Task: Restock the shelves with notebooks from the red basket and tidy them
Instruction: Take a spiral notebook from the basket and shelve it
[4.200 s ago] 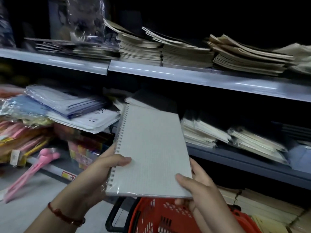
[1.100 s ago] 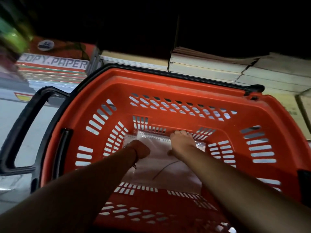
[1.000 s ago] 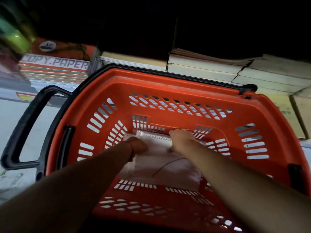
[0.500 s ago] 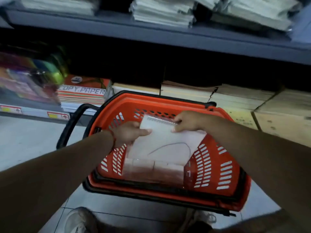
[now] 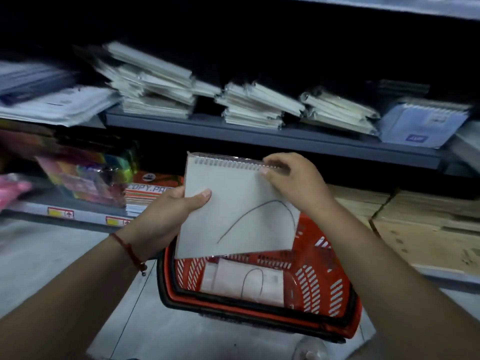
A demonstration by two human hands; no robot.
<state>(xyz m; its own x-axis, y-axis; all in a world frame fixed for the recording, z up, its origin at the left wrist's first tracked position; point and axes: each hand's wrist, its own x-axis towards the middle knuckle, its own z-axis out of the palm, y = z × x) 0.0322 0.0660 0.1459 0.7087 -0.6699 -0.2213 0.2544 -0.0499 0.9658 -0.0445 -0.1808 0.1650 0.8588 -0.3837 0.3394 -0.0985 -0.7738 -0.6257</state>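
Observation:
A white spiral notebook [image 5: 233, 211] in clear wrap, with a curved dark line on its cover, hangs above the red basket [image 5: 319, 287]. My left hand [image 5: 166, 216] grips its left edge, thumb on the cover. My right hand [image 5: 293, 180] pinches the top right corner at the spiral binding. Another wrapped notebook [image 5: 246, 281] lies in the basket on the floor. Leaning stacks of notebooks [image 5: 161, 92] fill the grey shelf [image 5: 259, 137] just above the held one.
More notebook stacks [image 5: 335, 110] and blue pads [image 5: 423, 123] sit to the right on the shelf. Copy-paper reams [image 5: 148, 193] and colourful packs [image 5: 88, 175] lie lower left. Cardboard boxes [image 5: 415, 229] stand lower right. Grey floor lies around the basket.
Both hands took the notebook from the basket bottom and lifted it up to just under the shelf. The view rose from the basket to the shelves.

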